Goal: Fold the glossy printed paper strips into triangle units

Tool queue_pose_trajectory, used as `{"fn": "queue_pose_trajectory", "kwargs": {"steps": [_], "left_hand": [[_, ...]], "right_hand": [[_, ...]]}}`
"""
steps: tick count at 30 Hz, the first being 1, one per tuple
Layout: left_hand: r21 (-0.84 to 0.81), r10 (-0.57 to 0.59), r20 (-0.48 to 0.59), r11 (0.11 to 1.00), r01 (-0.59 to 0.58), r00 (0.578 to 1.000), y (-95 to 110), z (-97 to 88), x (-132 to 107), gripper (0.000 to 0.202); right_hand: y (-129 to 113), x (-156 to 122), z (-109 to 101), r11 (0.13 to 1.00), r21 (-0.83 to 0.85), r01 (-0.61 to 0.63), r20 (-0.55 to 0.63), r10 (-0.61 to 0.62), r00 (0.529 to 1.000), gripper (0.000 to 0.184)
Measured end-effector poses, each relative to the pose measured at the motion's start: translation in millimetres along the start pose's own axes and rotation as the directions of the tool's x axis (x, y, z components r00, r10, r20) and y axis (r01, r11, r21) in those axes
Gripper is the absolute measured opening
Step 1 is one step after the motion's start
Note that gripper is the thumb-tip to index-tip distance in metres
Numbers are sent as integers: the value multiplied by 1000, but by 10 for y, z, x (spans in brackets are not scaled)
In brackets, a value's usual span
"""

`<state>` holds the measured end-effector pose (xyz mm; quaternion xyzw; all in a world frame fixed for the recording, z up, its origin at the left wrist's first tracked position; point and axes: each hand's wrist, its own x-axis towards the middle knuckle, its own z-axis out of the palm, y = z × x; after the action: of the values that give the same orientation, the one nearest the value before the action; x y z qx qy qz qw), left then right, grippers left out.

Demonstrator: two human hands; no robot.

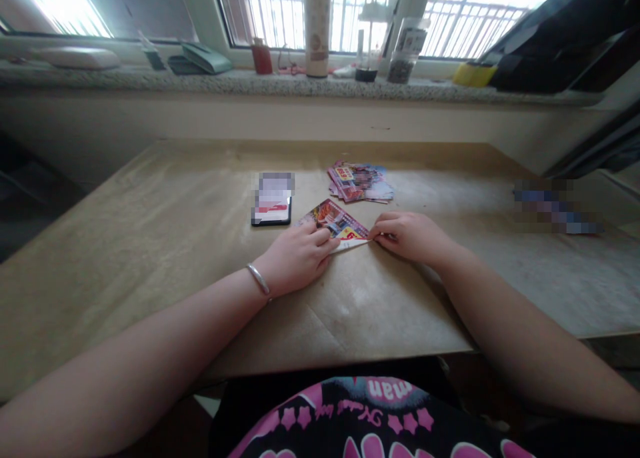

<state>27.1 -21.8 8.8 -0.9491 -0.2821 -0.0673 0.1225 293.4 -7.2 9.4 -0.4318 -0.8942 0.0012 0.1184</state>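
The printed flyer (327, 213) lies mid-frame on the worktop (150, 238), right corner pinched in the closed grip of the right hand (413, 235), left part under the bent fingers of the left hand (303, 255); how far that grip closes, I cannot tell. One corner points frame-up; the white lower edge (353, 245) runs sideways, rising slightly rightward. Both forearms (185, 328) slant inward.

My left hand (305, 251) rests on the left side of a printed flyer (327, 213), white strip (353, 244) along its near edge; my right hand (407, 237) pinches the right corner. Phone (273, 205) on table (165, 245), leftward. Flyer pile (361, 183) just beyond.
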Motion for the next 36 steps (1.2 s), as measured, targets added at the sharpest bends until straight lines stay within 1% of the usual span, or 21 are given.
{"fn": "queue_pose_trajectory", "kwargs": {"steps": [4,9,16,21,26,32,36], "left_hand": [[-23,8,-10,1000,-9,1000,-6,6,1,39],[-36,4,-19,999,-4,1000,-12,14,4,37],[-46,-4,-20,999,3,1000,-12,11,-1,37],[-45,-2,-24,999,1,1000,-15,11,-2,37],[-32,5,-43,999,-6,999,-18,20,-3,37],[-28,10,-55,1000,-11,998,-18,26,-7,36],[-18,12,-58,1000,-13,998,-19,34,-6,36]], "right_hand": [[43,-9,23,1000,14,27,0,-27,1000,23],[43,-9,25,998,35,59,-1,-59,998,25],[37,-5,-20,1000,-11,2,28,-1,1000,26],[75,-22,-24,999,-22,24,22,-24,999,29],[76,-28,-44,1000,-26,12,38,-11,999,27],[49,-31,-87,1000,8,-7,59,6,998,22],[29,-14,-49,991,101,-87,62,81,995,14]]}}
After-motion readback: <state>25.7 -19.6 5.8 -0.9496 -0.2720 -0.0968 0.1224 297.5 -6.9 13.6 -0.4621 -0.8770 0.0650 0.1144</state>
